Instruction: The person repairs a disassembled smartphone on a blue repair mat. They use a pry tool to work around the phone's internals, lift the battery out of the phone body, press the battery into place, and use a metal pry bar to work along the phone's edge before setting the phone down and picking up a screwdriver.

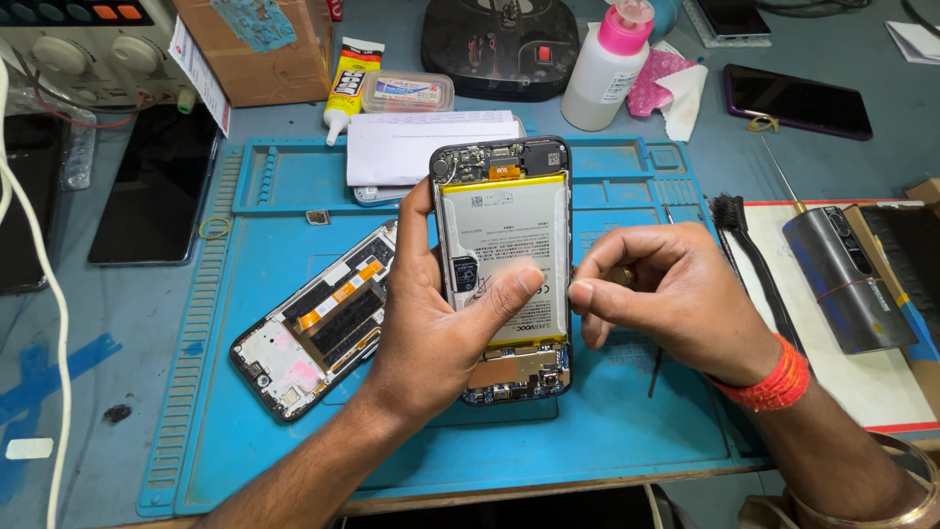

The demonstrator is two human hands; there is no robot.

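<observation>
While my left hand [446,323] is gripping the opened phone [504,264], thumb on its battery [504,230], my right hand [656,294] is pinching together beside it — empty, seemingly; I judge reseating needs light pressure.

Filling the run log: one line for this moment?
left hand: holds open phone | right hand: pinched beside phone | mat: second phone frame

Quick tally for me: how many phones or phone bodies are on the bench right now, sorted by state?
Opened phone with battery showing, held in left hand: 1
Stripped phone frame on blue mat: 1
Intact dark phones lying flat: 3
Total: 5
</observation>
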